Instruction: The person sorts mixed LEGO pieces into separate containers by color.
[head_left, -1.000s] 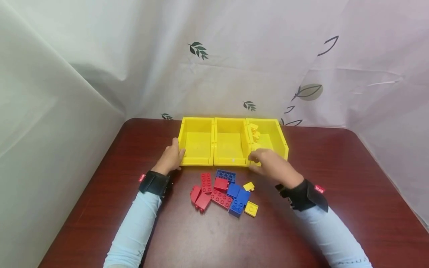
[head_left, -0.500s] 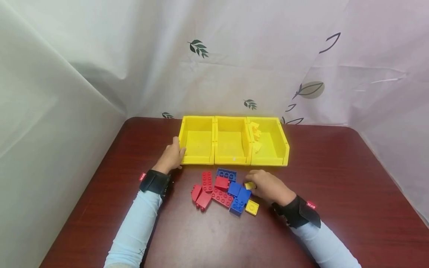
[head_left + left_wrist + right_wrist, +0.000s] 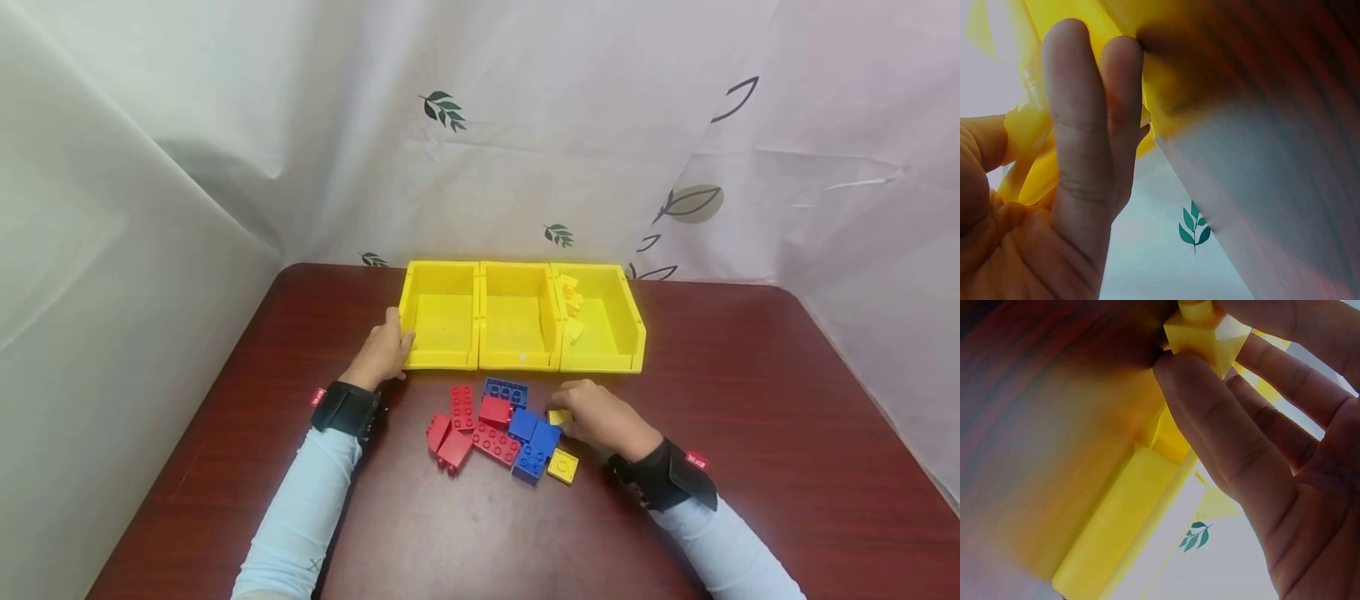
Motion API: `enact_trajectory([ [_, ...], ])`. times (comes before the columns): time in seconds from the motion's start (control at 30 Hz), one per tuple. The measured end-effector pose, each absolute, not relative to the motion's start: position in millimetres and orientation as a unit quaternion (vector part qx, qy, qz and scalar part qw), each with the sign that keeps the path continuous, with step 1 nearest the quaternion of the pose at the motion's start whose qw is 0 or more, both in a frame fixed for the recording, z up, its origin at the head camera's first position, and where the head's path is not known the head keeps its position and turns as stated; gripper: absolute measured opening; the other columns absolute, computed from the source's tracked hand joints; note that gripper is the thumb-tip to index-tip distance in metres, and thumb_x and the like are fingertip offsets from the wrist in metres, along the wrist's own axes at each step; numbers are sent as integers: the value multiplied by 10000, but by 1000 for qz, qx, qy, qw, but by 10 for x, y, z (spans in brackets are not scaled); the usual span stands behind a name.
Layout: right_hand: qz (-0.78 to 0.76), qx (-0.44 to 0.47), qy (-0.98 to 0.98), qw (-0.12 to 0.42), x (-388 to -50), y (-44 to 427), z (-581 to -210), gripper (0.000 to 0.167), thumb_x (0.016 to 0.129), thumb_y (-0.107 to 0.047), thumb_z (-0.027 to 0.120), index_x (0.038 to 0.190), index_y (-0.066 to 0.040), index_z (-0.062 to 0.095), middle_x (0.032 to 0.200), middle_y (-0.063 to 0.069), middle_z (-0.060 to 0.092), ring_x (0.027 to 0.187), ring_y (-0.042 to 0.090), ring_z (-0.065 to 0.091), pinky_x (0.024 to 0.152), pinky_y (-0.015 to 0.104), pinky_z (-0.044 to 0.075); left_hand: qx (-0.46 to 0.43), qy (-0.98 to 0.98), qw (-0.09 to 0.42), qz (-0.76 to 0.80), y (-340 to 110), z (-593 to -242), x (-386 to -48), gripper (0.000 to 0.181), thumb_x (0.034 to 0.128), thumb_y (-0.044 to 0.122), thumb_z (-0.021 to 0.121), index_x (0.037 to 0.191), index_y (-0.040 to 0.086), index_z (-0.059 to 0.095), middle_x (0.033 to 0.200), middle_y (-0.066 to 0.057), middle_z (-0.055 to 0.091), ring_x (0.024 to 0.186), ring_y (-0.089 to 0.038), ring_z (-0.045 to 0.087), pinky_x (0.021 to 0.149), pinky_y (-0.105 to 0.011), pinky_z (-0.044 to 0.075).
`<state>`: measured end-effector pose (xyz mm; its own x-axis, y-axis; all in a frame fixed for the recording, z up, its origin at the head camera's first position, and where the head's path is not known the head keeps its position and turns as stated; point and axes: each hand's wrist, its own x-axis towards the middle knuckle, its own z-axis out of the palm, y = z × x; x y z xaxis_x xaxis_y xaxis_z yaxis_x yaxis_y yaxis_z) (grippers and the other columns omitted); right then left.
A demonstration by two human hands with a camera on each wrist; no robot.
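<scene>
At the left wall of the left yellow bin [image 3: 442, 361], my left hand [image 3: 377, 354] grips the side, thumb over the inside and fingers against the outside. In the left wrist view its fingers [image 3: 1079, 112] lie along the yellow wall. My right hand [image 3: 600, 417] is low over the table and pinches a small yellow toy brick [image 3: 1200, 331] between thumb and fingers; the hand partly hides the brick in the head view. Left of that hand lie blue bricks [image 3: 545, 440] and red bricks [image 3: 497, 444]. Another yellow brick [image 3: 562, 466] lies just in front of it.
Three yellow bins stand joined in a row at the back: left, middle [image 3: 517, 361] and right [image 3: 600, 363]. Several yellow pieces [image 3: 573, 304] lie along the right bin's left side. A pale curtain [image 3: 495, 192] hangs behind the dark red table [image 3: 465, 533].
My right hand has moved from the right bin's front edge down to the yellow brick and pinches it. Another yellow piece shows in the right bin. My left hand has stayed put.
</scene>
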<state>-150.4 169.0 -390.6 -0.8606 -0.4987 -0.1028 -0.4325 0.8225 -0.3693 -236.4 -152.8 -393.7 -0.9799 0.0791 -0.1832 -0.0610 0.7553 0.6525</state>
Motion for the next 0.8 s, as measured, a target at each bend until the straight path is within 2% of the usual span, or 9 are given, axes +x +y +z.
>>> enact_trajectory([
  [0.1, -176, -254, 947, 92, -1532, 1717, -3880, 209, 815, -114, 789, 1018, -78, 753, 822, -8, 665, 729, 118, 575, 695, 243, 546, 3, 932, 99, 349, -1526, -3931, -2361, 441, 1036, 238, 483, 1363, 71, 238, 1022, -203, 513, 700, -253, 618, 573, -267, 570],
  [0.23, -192, -286, 937, 53, -1588, 1790, -3790, 171, 800, -77, 794, 967, -69, 759, 810, -13, 689, 721, 124, 599, 689, 250, 555, 1, 932, 97, 350, -1525, -3928, -2346, 442, 1035, 245, 486, 1362, 81, 239, 1020, -193, 514, 710, -255, 612, 586, -263, 572],
  [0.33, -193, -295, 936, 10, -1649, 1847, -3676, 212, 787, -49, 798, 993, -29, 756, 871, 41, 726, 771, 172, 641, 735, 312, 589, 3, 931, 99, 351, -1526, -3937, -2340, 440, 1037, 245, 482, 1363, 78, 238, 1014, -194, 513, 702, -253, 606, 582, -261, 568],
  [0.43, -183, -267, 946, -15, -1747, 1890, -3529, 258, 797, -42, 787, 1045, 9, 740, 959, 120, 729, 855, 244, 660, 800, 394, 592, 6, 931, 98, 350, -1526, -3950, -2341, 443, 1037, 242, 481, 1364, 69, 237, 1008, -199, 512, 691, -252, 605, 575, -264, 565],
  [0.67, -178, -169, 969, 26, -2181, 2004, -3248, 347, 869, -96, 724, 1186, 30, 667, 1134, 216, 688, 1009, 339, 633, 922, 504, 535, 11, 934, 91, 344, -1540, -3940, -2343, 456, 1036, 235, 483, 1371, 54, 232, 1008, -214, 522, 679, -250, 614, 561, -269, 566],
  [0.8, -167, -163, 972, 34, -2441, 2054, -3168, 316, 873, -75, 699, 1167, 34, 669, 1135, 231, 690, 1023, 356, 649, 925, 515, 524, 13, 934, 93, 345, -1531, -3932, -2351, 459, 1039, 234, 476, 1379, 54, 226, 1013, -218, 521, 674, -249, 616, 555, -268, 564],
])
